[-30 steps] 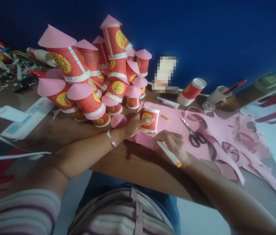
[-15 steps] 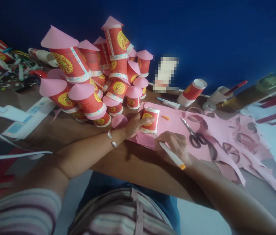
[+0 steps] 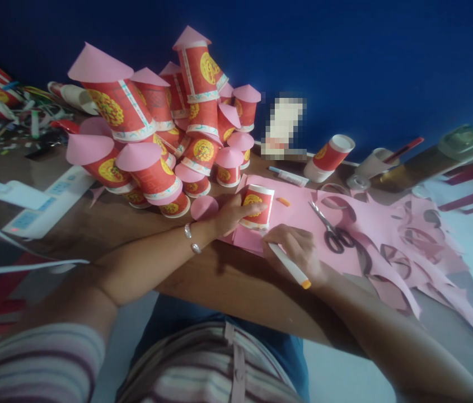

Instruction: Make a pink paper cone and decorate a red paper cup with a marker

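Observation:
My left hand (image 3: 233,215) is closed on a red paper cup (image 3: 258,206) with a yellow emblem and a white band near its edge. The cup rests on pink paper (image 3: 303,212). Just right of and below the cup, my right hand (image 3: 295,249) grips a white marker (image 3: 289,264) with an orange end; its tip is hidden near the cup's lower edge. An orange cap (image 3: 284,202) lies on the paper beside the cup. A small pink disc (image 3: 205,207) sits left of my left hand.
Stacked red cups with pink cones (image 3: 139,157) rise at the left. Scissors (image 3: 332,234) and pink scraps (image 3: 404,246) lie right. A white power strip (image 3: 51,204) is far left. Behind stand a cup stack (image 3: 332,158), a tape roll (image 3: 359,182) and a bottle (image 3: 421,165).
My right hand and the marker have shifted slightly left. My left hand and the cup have stayed nearly in place.

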`<state>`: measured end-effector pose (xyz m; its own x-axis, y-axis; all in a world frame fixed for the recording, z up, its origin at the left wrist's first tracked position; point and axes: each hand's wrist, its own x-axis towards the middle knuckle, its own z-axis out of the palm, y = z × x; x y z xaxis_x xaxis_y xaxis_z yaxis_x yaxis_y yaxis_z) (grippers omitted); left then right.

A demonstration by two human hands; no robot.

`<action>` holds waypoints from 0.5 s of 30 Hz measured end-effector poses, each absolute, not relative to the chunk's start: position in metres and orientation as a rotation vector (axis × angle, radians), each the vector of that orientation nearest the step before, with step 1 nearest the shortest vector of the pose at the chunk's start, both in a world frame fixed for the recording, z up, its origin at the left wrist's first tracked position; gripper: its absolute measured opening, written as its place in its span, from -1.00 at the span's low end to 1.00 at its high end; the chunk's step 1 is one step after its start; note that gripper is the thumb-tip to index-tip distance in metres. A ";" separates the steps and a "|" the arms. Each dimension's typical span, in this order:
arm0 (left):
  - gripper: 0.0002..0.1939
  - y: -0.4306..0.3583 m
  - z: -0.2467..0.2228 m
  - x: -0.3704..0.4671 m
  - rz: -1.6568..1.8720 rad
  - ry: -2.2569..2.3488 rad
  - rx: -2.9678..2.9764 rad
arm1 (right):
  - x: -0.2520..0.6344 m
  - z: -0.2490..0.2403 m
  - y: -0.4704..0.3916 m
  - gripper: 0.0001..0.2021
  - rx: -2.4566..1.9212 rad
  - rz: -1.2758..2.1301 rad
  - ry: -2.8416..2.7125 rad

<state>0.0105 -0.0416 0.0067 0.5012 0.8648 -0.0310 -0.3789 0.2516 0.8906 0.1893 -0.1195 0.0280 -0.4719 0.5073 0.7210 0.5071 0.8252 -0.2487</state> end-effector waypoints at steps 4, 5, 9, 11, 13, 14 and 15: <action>-0.51 -0.042 0.007 0.011 0.917 0.620 0.972 | 0.190 0.028 -0.120 -0.87 -0.745 0.007 -2.156; -0.51 -0.042 0.006 0.011 0.914 0.619 0.973 | 0.190 0.028 -0.120 -0.87 -0.748 0.004 -2.157; -0.51 -0.042 0.005 0.010 0.902 0.625 0.977 | 0.189 0.028 -0.119 -0.86 -0.754 -0.010 -2.157; -0.50 -0.042 0.004 0.010 0.894 0.619 0.983 | 0.189 0.026 -0.119 -0.86 -0.749 -0.013 -2.152; -0.47 -0.042 0.005 0.010 0.886 0.605 0.997 | 0.188 0.025 -0.118 -0.86 -0.745 -0.017 -2.144; -0.46 -0.042 0.005 0.010 0.883 0.599 1.009 | 0.188 0.024 -0.118 -0.87 -0.744 -0.019 -2.145; -0.45 -0.042 0.006 0.010 0.882 0.597 1.022 | 0.188 0.024 -0.118 -0.88 -0.744 -0.019 -2.148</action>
